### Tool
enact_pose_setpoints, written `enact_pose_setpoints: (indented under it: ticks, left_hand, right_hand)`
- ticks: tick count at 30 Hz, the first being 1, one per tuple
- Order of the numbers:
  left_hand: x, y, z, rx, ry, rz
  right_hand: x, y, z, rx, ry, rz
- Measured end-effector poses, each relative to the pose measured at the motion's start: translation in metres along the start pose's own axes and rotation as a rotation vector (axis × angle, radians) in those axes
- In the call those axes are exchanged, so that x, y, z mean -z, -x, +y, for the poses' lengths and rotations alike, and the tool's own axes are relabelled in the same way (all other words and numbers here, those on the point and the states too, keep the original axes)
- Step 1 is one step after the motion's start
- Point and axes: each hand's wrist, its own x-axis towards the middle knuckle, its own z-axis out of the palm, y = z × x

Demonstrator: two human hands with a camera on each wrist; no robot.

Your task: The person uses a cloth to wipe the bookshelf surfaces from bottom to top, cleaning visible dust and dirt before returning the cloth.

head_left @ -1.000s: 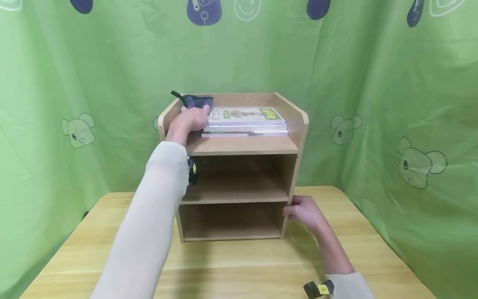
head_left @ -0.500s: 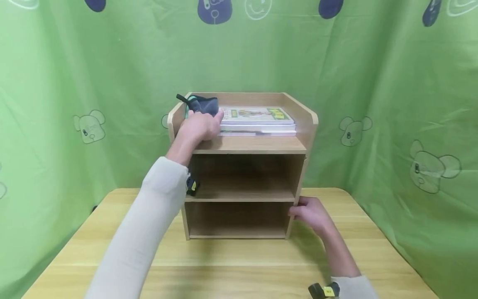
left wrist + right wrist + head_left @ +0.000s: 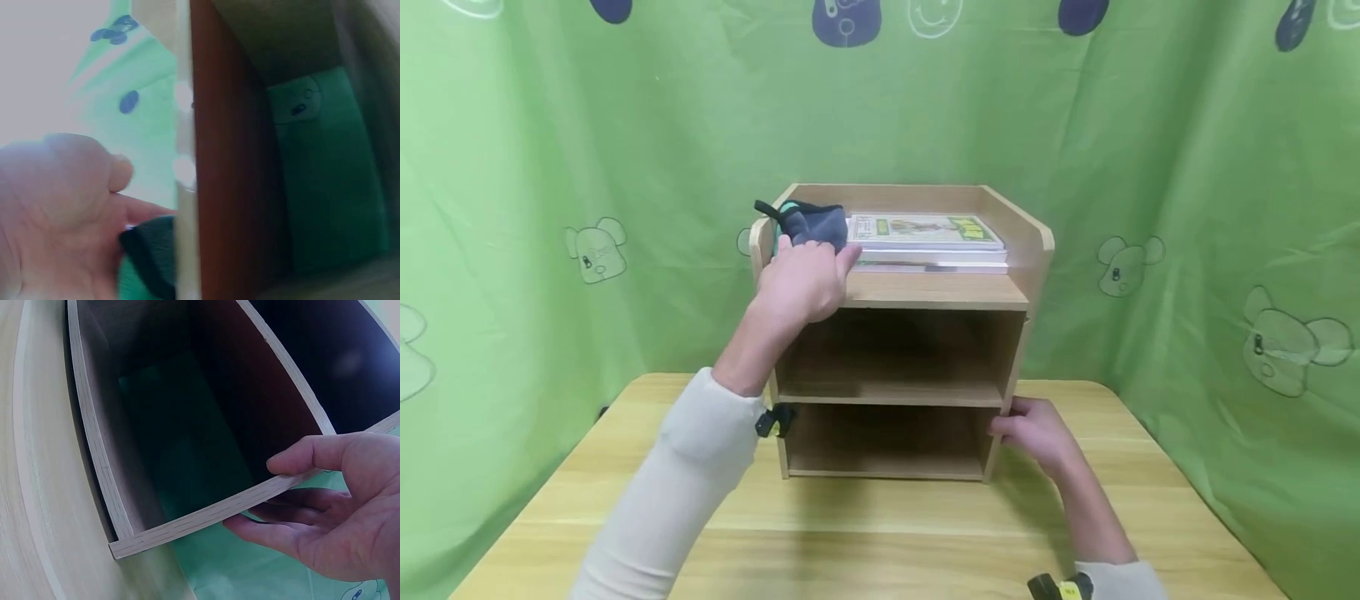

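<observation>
A small wooden three-tier shelf (image 3: 936, 289) stands on the table. At the left of its top tier, my left hand (image 3: 801, 283) grips a dark blue-grey fabric pouch (image 3: 818, 227) with a black strap loop and a green part. The left wrist view shows the pouch (image 3: 159, 247) against the fingers, partly hidden behind the shelf's front edge. My right hand (image 3: 1037, 433) holds the shelf's right side panel low down. In the right wrist view, the thumb (image 3: 294, 456) lies inside the panel's edge and the fingers lie outside.
Several flat books (image 3: 925, 237) are stacked on the top tier, right of the pouch. Raised side and back walls enclose that tier. The wooden table (image 3: 880, 542) extends in front, and a green patterned curtain (image 3: 880, 117) hangs behind and at both sides.
My left hand has drawn back toward me with the pouch, coming to the front of the top tier. The right hand keeps its hold on the panel. The head view has shifted slightly left.
</observation>
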Motion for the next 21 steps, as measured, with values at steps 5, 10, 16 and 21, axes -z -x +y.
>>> enact_pose_setpoints:
  ticks: [5,10,16,21]
  left_hand:
    - [-0.004,-0.023,-0.004,0.035,0.071,0.014]
    - [0.002,-0.052,-0.011,0.074,0.163,-0.118]
    - [0.006,-0.083,-0.017,0.063,0.207,-0.214]
    - [0.001,-0.102,-0.019,-0.019,0.218,-0.224]
  right_hand:
    - [-0.002,0.001,0.000,-0.013,-0.023,0.001]
    - [-0.002,0.001,-0.003,-0.019,-0.027,-0.009]
    - [-0.001,0.000,-0.005,-0.014,0.003,-0.017]
    - [0.001,0.001,-0.005,-0.016,0.022,-0.026]
